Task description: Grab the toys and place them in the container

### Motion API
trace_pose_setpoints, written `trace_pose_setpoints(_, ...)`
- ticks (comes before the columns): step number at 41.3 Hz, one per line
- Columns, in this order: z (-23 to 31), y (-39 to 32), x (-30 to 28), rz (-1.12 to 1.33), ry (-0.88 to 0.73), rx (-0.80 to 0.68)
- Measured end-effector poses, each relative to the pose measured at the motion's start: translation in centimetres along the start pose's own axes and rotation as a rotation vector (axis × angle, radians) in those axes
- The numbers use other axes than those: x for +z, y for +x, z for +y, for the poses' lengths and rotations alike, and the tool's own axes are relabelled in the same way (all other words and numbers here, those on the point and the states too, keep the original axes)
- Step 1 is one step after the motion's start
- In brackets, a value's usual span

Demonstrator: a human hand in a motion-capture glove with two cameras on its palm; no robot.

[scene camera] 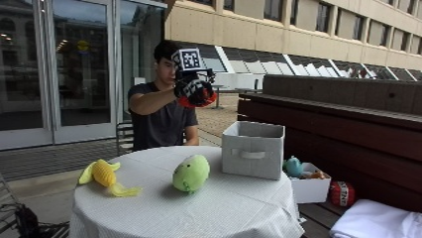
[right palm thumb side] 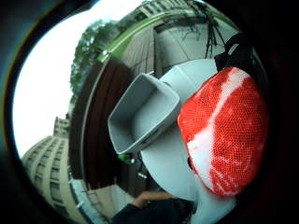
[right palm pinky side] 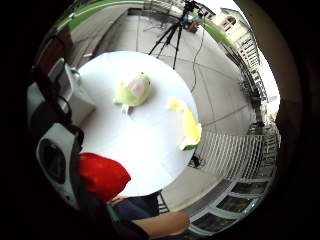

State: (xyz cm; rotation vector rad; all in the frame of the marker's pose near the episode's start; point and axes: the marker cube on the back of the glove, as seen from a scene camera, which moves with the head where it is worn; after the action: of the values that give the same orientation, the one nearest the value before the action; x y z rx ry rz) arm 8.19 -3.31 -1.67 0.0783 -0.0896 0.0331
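My gloved right hand (scene camera: 192,90) is raised high above the round table (scene camera: 217,208), gripping a red toy with white streaks (scene camera: 201,100). That red toy (right palm thumb side: 223,135) fills much of the thumb side palm view, and the red toy (right palm pinky side: 101,175) shows at the edge of the little finger side view. The grey fabric container (scene camera: 253,148) stands on the table's right part, open at the top; the container (right palm thumb side: 140,114) lies below the hand. A green plush (scene camera: 190,173) and a yellow banana plush (scene camera: 105,176) lie on the table; the green plush (right palm pinky side: 134,90) and banana (right palm pinky side: 187,124) also show from above.
A small white box (scene camera: 310,188) with a teal toy (scene camera: 293,166) sits on the bench right of the table, with a red ball (scene camera: 342,193) beside it. A dark wooden bench wall (scene camera: 342,109) runs behind. A tripod (right palm pinky side: 172,35) stands beyond the table.
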Motion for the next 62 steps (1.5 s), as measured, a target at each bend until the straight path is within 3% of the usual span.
trace_pose_setpoints(14,-3.0,-15.8,-1.9,0.02,0.032,-0.164)
trace_pose_setpoints(28,-2.4,-26.5,2.9,0.087,0.016,-0.254)
trace_pose_setpoints(35,-5.0,-23.9,5.6,0.061,-0.093,-0.279)
trace_pose_setpoints(39,-3.1,-24.5,6.1,0.058,-0.178,-0.287)
trace_pose_setpoints(48,-3.4,-20.6,1.9,0.089,-0.051,-0.28)
trace_pose_setpoints(62,-6.7,-9.1,-1.6,0.143,-0.021,-0.127)
